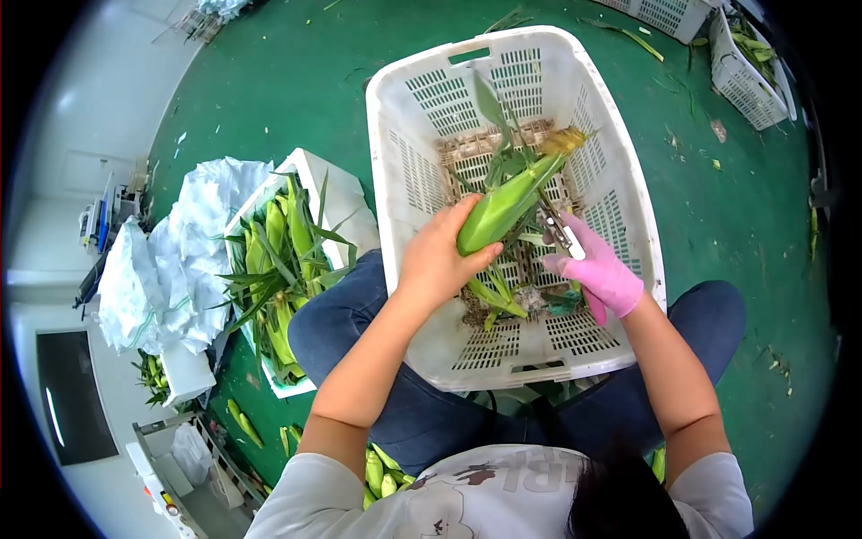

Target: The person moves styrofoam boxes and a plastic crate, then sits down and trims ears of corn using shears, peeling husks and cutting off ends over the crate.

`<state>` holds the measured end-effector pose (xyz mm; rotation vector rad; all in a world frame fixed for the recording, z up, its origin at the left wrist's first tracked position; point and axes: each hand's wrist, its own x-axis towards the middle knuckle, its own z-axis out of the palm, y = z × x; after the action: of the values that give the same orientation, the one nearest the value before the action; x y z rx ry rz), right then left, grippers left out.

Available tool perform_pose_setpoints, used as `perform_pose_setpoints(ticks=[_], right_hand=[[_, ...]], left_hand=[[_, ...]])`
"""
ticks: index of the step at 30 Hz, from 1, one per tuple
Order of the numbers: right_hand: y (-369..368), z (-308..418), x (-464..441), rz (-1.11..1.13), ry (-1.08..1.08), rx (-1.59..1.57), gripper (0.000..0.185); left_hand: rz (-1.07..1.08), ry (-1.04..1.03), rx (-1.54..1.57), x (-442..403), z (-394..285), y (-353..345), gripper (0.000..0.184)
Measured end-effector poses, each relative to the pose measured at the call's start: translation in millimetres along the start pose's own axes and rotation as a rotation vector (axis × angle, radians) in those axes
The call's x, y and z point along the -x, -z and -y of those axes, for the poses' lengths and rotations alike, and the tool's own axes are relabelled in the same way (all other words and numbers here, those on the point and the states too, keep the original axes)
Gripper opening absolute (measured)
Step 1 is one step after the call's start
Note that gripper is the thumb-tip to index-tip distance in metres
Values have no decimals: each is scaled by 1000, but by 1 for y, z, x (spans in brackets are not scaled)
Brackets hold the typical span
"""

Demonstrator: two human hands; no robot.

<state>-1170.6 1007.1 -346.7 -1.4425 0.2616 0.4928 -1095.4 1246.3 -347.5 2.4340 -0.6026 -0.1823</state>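
One corn ear (499, 214) in the left hand (442, 256) seemingly clears the basket's rim (378, 171).

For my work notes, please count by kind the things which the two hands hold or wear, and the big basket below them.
Corn ear, in the left hand: 1
Shears, in the right hand: 1
Pink glove, on the right hand: 1
White basket, below both: 1
Total: 4

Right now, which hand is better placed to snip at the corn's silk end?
Probably the right hand: it grips the cutting tool, close beside the ear of corn. The left hand holds the ear's near end, silk pointing away from it, so it seems better suited to steadying.
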Motion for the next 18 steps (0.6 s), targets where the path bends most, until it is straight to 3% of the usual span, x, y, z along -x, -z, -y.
perform_pose_setpoints(ticks=[3,6,10,11,15,18], right_hand=[[-3,-36,-17,92,62,-256,77],[-13,-45,-25,91,23,-305,75],[-16,-37,-32,20,114,224,43],[-18,-24,-22,-29,10,158,29],[-19,-25,-13,27,163,25,20],[-22,-7,6,59,91,-53,18]], left_hand=[[64,22,-87,3,-4,7,67],[137,81,-249,7,-15,12,66],[143,78,-297,11,-9,12,65],[96,32,-186,11,0,13,63],[238,99,289,4,14,37,72],[302,125,541,2,15,50,74]])
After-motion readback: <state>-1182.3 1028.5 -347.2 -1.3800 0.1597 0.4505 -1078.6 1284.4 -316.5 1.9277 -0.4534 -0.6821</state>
